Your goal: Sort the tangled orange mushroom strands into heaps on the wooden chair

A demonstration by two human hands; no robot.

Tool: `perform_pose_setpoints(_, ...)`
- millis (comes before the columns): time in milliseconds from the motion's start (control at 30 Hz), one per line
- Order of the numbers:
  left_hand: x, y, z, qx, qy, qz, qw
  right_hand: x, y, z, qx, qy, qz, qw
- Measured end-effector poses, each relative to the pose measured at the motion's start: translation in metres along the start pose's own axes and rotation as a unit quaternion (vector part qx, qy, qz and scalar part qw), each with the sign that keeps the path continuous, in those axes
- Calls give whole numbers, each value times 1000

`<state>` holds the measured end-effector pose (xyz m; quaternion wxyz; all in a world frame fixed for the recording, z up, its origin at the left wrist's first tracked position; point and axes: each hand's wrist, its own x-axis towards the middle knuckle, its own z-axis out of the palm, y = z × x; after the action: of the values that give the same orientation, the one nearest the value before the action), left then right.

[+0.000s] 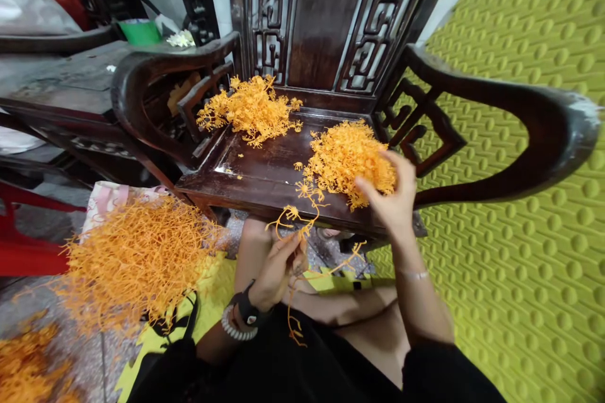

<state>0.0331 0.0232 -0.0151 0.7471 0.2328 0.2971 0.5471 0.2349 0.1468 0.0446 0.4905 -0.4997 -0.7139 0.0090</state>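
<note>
the left hand [280, 264] pinches thin, branchy orange plastic-looking strands [292, 211] before the dark carved wooden chair [276, 162]; the right hand [397, 200], spread wide, is at its loose, round orange plastic-looking heap [341, 156]. a bump might spill it.

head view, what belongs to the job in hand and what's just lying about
Likely in use: orange strands in left hand; orange pile at right hand; second orange pile on chair; big tangled orange heap.

Likely lying about: green container; white bunch.

Splayed orange strands [292, 211]; frilly orange heap [343, 154] mounded on dark seat [274, 162].
</note>
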Motion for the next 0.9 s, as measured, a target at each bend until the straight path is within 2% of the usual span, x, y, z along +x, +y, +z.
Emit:
perform_pose_setpoints(33, 2, -2, 0, 17, 5, 8, 1000, -17, -14, -2, 70, -92, -3, 993)
perform_pose_setpoints(100, 5, -6, -1, 71, 10, 21, 997, -52, -40, 1, 181, -258, 18, 949)
perform_pose_setpoints(167, 6, -10, -2, 129, -4, 17, 991, -83, -59, 10, 286, -346, 105, 888)
perform_pose_setpoints(200, 7, -11, -3, 154, -13, 9, 988, -95, -66, 17, 337, -364, 165, 852)
perform_pose_setpoints(233, 6, -13, -3, 176, -21, 0, 984, -104, -72, 25, 388, -358, 226, 819)
perform_pose_setpoints(300, 3, -14, -4, 211, -32, -17, 977, -113, -80, 40, 470, -297, 325, 765)
perform_pose_setpoints(400, -4, -14, -4, 256, -53, -43, 964, -110, -89, 55, 533, -148, 411, 725)
perform_pose_setpoints(467, -10, -15, -4, 280, -77, -47, 956, -102, -91, 58, 576, -75, 451, 678)
perform_pose_setpoints(500, -12, -16, -4, 287, -85, -42, 953, -98, -91, 57, 608, -57, 465, 641)
perform_pose_setpoints(567, -14, -16, -4, 279, -98, -26, 955, -91, -88, 51, 682, -71, 484, 544)
perform_pose_setpoints(633, -15, -14, -4, 255, -113, -26, 960, -86, -82, 42, 733, -117, 488, 459)
perform_pose_setpoints(667, -15, -13, -3, 243, -122, -33, 962, -85, -78, 39, 746, -131, 486, 437)
perform_pose_setpoints(733, -14, -11, -2, 223, -132, -49, 965, -84, -71, 33, 766, -129, 465, 424)
perform_pose_setpoints(800, -14, -9, 1, 196, -133, -68, 969, -83, -66, 29, 805, -122, 412, 408)
perform_pose_setpoints(900, -18, -8, 4, 121, -147, -135, 972, -78, -62, 26, 877, -142, 303, 344)
